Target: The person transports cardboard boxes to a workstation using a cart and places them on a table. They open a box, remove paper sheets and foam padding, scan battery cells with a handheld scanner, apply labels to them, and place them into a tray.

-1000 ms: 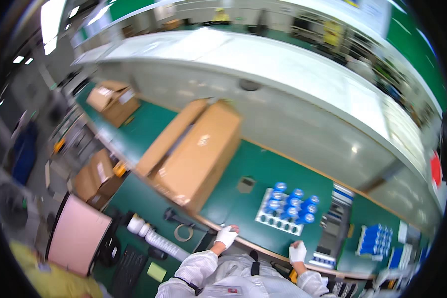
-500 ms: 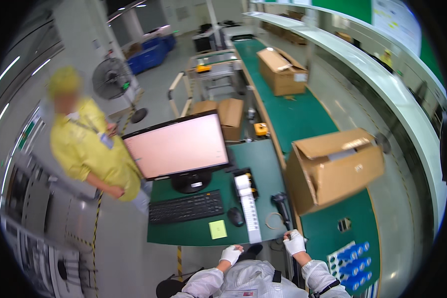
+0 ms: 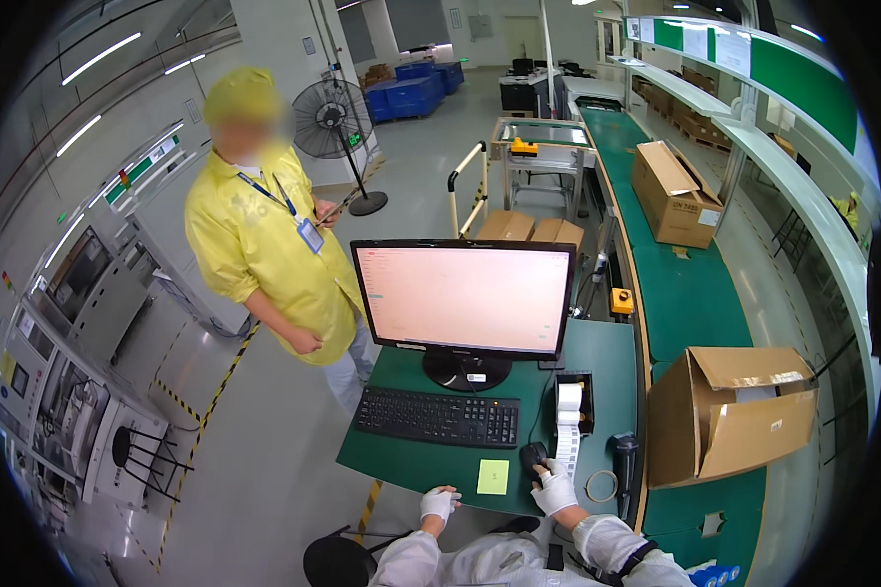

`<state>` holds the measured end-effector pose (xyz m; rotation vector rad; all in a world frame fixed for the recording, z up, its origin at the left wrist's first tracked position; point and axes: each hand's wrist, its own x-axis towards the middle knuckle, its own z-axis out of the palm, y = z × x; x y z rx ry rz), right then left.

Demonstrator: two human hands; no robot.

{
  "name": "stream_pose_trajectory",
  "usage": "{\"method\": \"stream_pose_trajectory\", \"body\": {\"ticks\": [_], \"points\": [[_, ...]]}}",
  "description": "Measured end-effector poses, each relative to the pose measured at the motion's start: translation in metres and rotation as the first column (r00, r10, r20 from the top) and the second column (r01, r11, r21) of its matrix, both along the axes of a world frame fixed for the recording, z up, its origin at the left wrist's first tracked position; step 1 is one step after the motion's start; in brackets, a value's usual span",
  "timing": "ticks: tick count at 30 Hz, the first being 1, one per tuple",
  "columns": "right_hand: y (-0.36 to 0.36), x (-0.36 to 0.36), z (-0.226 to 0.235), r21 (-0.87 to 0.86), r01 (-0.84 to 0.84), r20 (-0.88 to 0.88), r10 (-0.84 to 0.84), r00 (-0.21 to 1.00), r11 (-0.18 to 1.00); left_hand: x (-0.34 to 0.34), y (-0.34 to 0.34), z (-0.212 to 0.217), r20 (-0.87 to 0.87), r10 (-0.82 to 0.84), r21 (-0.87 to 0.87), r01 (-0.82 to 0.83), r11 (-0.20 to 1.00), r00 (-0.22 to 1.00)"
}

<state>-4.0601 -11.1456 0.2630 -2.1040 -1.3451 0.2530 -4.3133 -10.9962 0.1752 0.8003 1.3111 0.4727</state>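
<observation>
My right hand, in a white fingerless glove, rests on the black computer mouse, bare fingertips on its near end. My left hand, gloved the same way, is curled at the desk's front edge with nothing visible in it. Between the hands, a yellow sticky note lies on the green desk. Behind it are a black keyboard and a monitor with a pale lit screen. Right of the mouse, a strip of white labels runs out of a black holder.
A black handheld scanner and a tape ring lie at the desk's right. Beside it, a green conveyor carries open cardboard boxes. A person in yellow stands left of the monitor. A black stool is near my left arm.
My right hand has moved from the desk's right front edge onto the mouse. The left hand stays curled near the desk edge. The view has swung, so the desk sits farther right.
</observation>
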Motion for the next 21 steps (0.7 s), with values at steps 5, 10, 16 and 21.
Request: {"method": "stream_pose_trajectory", "body": {"ticks": [5, 10, 16, 21], "points": [[0.021, -0.002, -0.021, 0.02, 0.002, 0.029, -0.002, 1.0, 1.0, 0.003, 0.034, 0.014, -0.222, 0.109, -0.028, -0.118, 0.993, 0.969], [0.03, -0.013, -0.042, 0.066, 0.149, -0.11, -0.142, 0.984, 0.987, -0.005, 0.048, 0.032, -0.741, 0.313, 0.556, 0.282, 0.782, 0.595], [0.041, -0.02, -0.061, 0.228, 0.158, -0.048, -0.151, 0.987, 0.961, -0.008, 0.068, 0.013, -0.859, 0.41, 0.495, 0.297, 0.817, 0.306], [0.025, -0.018, -0.06, 0.299, 0.187, 0.034, -0.206, 0.978, 0.936, 0.036, 0.067, 0.038, -0.889, 0.351, 0.401, 0.128, 0.907, 0.295]]}}
